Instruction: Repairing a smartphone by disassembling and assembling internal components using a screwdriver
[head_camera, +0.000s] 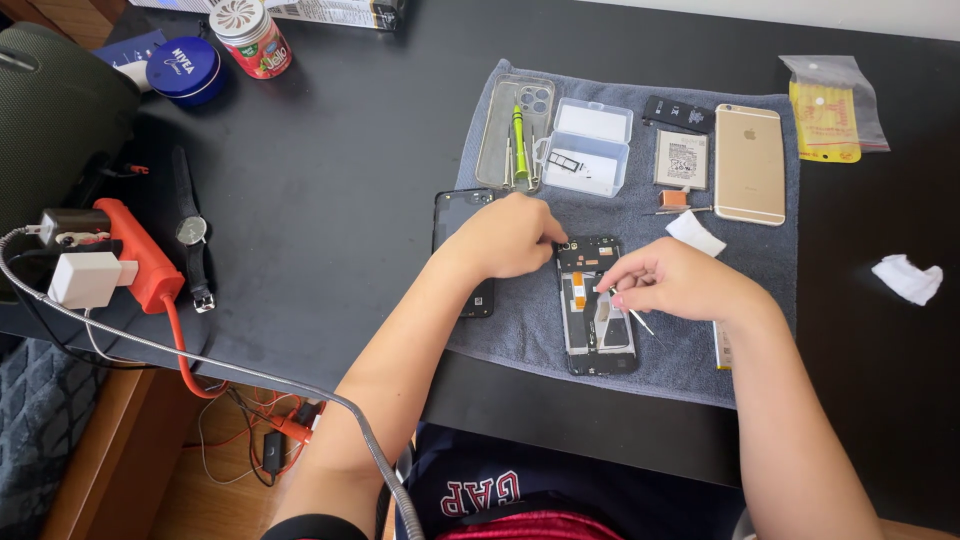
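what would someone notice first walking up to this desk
Most likely the opened phone with its insides bared, mid-towel, with the left hand at its top edge and the right hand holding tweezers over it. Next, the gold phone face down at the grey towel's far right.

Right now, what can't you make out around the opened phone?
Head view only:
- Opened phone: top corner hidden by the left hand.
- Thin tool: grip hidden inside the right hand; too small to tell its kind.
- Flat part beside the right wrist: mostly covered.
- Black back cover: partly under the left forearm.
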